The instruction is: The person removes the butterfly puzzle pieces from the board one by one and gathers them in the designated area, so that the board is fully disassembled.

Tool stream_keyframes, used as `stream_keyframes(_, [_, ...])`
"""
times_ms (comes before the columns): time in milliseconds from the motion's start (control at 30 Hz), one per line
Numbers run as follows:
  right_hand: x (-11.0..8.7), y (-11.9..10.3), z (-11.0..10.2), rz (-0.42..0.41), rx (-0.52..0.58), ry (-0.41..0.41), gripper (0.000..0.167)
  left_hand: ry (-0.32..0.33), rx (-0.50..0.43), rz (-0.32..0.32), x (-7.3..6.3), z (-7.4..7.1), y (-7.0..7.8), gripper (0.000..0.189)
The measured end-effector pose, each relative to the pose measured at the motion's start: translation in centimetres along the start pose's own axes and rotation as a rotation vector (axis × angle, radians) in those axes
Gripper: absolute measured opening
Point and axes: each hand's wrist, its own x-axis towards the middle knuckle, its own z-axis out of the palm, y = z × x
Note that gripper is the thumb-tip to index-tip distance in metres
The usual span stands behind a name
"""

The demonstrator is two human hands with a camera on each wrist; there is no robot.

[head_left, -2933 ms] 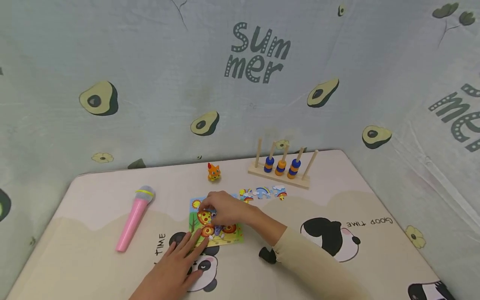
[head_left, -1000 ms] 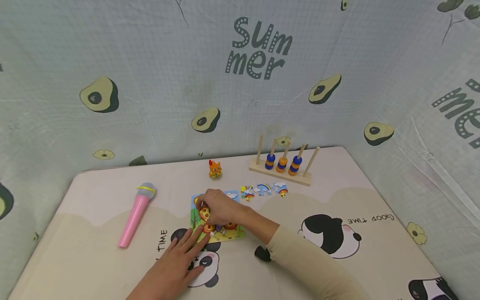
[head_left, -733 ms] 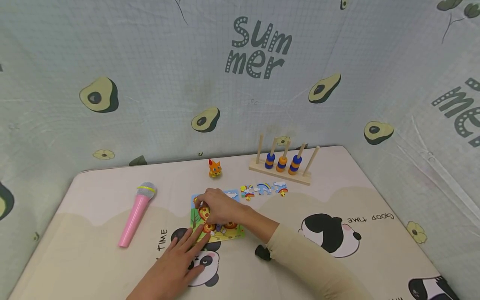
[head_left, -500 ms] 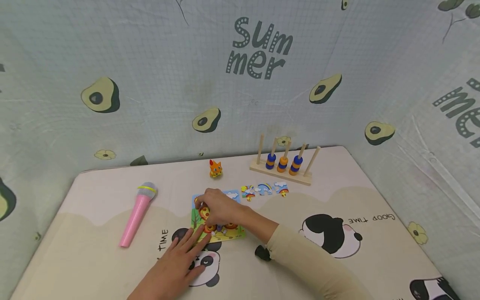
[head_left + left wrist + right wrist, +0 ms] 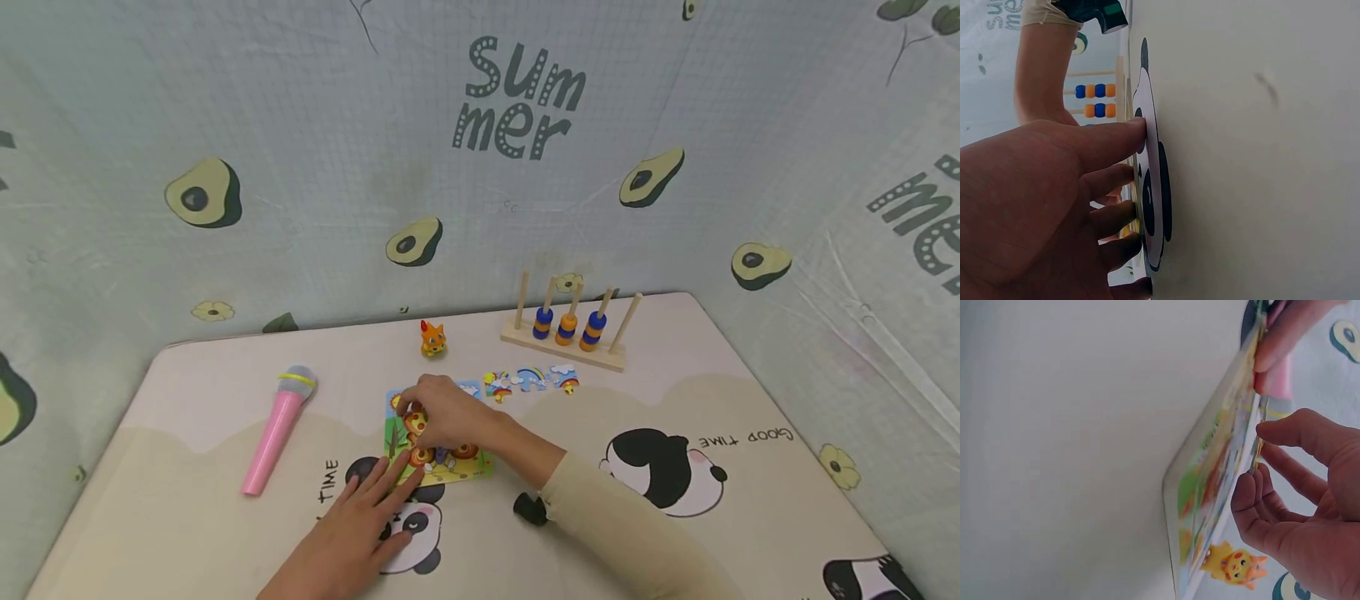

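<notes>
A colourful cartoon jigsaw puzzle (image 5: 453, 477) lies flat on the panda-print cloth in front of me. My left hand (image 5: 348, 529) rests with fingers spread, its fingertips at the puzzle's near left edge. Over the middle of the puzzle is my right hand (image 5: 450, 417), with curled fingers. In the right wrist view, its thumb and fingers pinch a thin puzzle piece (image 5: 1259, 450), seen edge-on close above the puzzle board (image 5: 1192, 494). The right hand hides part of the picture in the head view. Left fingertips also show at the board's edge in the right wrist view.
Loose puzzle pieces (image 5: 532, 379) lie in a row beyond the puzzle's right corner. Behind them stands a wooden bead stacker (image 5: 513, 335) with blue and orange beads. An orange fox toy (image 5: 432, 340) sits at the back, and a pink toy microphone (image 5: 272, 442) lies left.
My right hand has shifted only slightly over the puzzle, still with curled fingers. The left hand keeps its place at the edge, and the head view has tilted a little.
</notes>
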Motion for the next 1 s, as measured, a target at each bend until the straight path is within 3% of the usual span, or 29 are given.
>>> stream_keyframes(200, [-0.7,1.0,-0.5,-0.029,0.036,0.041,0.039,-0.002,-0.005,-0.018,0.1,-0.1,0.1,0.068])
stream_keyframes(367, [-1.6,1.9,-0.8,-0.007,0.082,0.062,0.04,-0.004,0.0,-0.038,0.1,-0.2,0.3,0.068])
stream_keyframes(633, [-3.1,3.0,-1.2,0.048,0.141,0.072,0.039,0.018,0.025,0.001,0.0,-0.1,0.3,0.068])
stream_keyframes(1000, [-4.9,4.2,-1.8,0.068,0.135,0.115,0.038,0.034,0.033,0.015,-0.2,-0.2,0.2,0.067])
